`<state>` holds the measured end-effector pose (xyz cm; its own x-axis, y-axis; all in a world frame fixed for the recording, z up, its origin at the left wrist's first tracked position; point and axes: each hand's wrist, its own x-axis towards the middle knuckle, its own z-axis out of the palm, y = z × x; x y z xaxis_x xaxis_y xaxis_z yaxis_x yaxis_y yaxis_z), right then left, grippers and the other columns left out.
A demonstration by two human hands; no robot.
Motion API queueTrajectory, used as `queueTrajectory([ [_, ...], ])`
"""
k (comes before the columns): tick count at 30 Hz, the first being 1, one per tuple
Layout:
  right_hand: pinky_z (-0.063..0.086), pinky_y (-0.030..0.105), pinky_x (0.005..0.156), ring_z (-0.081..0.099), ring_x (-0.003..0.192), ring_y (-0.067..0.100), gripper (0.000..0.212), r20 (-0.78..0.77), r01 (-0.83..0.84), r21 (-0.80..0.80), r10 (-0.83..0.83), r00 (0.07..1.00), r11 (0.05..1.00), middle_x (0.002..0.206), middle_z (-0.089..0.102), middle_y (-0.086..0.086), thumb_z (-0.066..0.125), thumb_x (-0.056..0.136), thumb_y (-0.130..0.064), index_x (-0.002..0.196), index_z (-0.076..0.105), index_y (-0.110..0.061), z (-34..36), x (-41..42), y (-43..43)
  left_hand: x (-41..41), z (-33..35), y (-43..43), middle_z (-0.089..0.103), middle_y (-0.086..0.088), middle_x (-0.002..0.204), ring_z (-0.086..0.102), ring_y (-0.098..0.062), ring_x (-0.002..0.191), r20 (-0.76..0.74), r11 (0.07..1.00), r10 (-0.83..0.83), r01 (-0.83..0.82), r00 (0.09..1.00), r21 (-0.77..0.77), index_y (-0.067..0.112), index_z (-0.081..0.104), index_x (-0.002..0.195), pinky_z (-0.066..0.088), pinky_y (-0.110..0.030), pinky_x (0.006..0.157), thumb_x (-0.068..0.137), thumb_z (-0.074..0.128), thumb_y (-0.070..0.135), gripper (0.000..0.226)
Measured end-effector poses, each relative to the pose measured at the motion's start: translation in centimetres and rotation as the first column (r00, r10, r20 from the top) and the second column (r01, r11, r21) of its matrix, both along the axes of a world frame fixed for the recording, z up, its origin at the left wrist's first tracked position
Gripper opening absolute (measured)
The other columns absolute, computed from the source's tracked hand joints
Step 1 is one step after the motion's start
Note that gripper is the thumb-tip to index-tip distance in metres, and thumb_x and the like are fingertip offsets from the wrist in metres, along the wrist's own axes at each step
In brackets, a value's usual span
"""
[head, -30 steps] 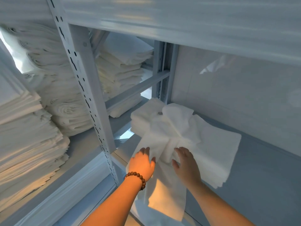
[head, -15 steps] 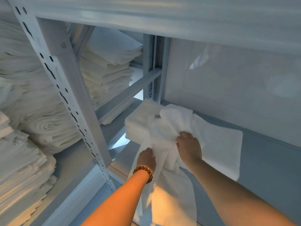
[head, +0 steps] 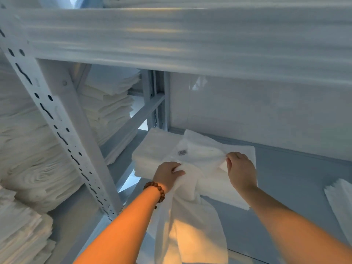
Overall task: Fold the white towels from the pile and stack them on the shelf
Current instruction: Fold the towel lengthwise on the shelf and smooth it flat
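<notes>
A loose white towel (head: 198,155) with a small label lies crumpled over a low stack of folded white towels (head: 152,149) on the grey shelf (head: 285,178). Its lower part hangs over the shelf's front edge, lit orange. My left hand (head: 167,174), with a bead bracelet on the wrist, grips the towel's left side. My right hand (head: 240,168) pinches its right edge, and the cloth is stretched between the two hands.
A perforated upright post (head: 62,134) stands left of my arms. Behind it, tall stacks of folded white linen (head: 106,103) fill the neighbouring shelves. Another shelf board (head: 190,42) runs low overhead. A white cloth (head: 341,206) lies at the right edge.
Both hands went from resting on the towel to gripping it, and they have moved apart, the right hand to the right, spreading the cloth. The camera has moved closer and tilted up.
</notes>
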<state>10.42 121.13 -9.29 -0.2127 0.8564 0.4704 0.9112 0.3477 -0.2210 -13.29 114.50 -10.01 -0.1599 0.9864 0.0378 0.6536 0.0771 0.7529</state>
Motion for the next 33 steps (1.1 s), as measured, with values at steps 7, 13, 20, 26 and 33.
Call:
queueTrajectory([
  [7,0.046,0.038,0.062,0.061,0.075,0.037,0.013,-0.029,0.281,-0.065,-0.283,0.959,0.957,0.086,0.063,0.016,0.049,0.092,-0.008,0.092,0.061,-0.005,0.8,7.6,-3.6,7.0,1.1,0.6,0.068,-0.005,0.113,0.059,-0.019,0.107,0.044,0.982,-0.159,0.153,0.986,0.113,0.009,0.070,0.107,0.031,-0.008,0.081,0.090,0.060,0.022,0.024],
  [13,0.046,0.041,0.060,0.063,0.076,0.039,0.015,-0.061,0.395,-0.072,-0.400,0.915,0.916,0.092,0.063,0.018,0.047,0.094,-0.013,0.098,0.059,-0.005,0.9,15.5,-6.5,14.6,1.9,0.9,0.068,0.007,0.105,0.059,-0.008,0.097,0.136,0.956,-0.268,0.246,0.954,0.161,0.011,0.071,0.104,0.034,0.002,0.077,0.089,0.060,0.013,0.019],
  [20,0.046,0.042,0.059,0.062,0.073,0.040,0.016,-0.103,0.425,-0.072,-0.431,0.896,0.902,0.085,0.063,0.020,0.047,0.095,-0.013,0.095,0.058,-0.002,-0.1,26.2,-8.2,26.0,1.6,1.2,0.067,0.014,0.101,0.060,-0.001,0.094,0.225,0.950,-0.289,0.249,0.931,0.189,0.013,0.071,0.105,0.037,-0.001,0.080,0.088,0.060,0.009,0.020],
  [26,0.043,0.038,0.058,0.060,0.072,0.037,0.017,-0.127,0.416,-0.102,-0.426,0.896,0.904,0.081,0.061,0.016,0.044,0.096,-0.015,0.099,0.057,-0.004,-1.0,37.3,-9.8,37.6,1.1,0.8,0.068,0.012,0.095,0.060,-0.006,0.088,0.202,0.943,-0.310,0.274,0.929,0.188,0.015,0.071,0.105,0.037,-0.003,0.075,0.089,0.060,0.012,0.020],
  [33,0.041,0.033,0.060,0.059,0.075,0.032,0.016,-0.120,0.314,-0.278,-0.357,0.926,0.908,0.088,0.061,0.009,0.048,0.096,-0.018,0.096,0.062,-0.010,-4.8,44.2,-12.8,45.5,-0.5,0.2,0.068,0.004,0.110,0.060,-0.011,0.103,0.180,0.942,-0.331,0.313,0.926,0.118,0.015,0.068,0.113,0.042,-0.020,0.091,0.088,0.062,0.013,0.025],
])
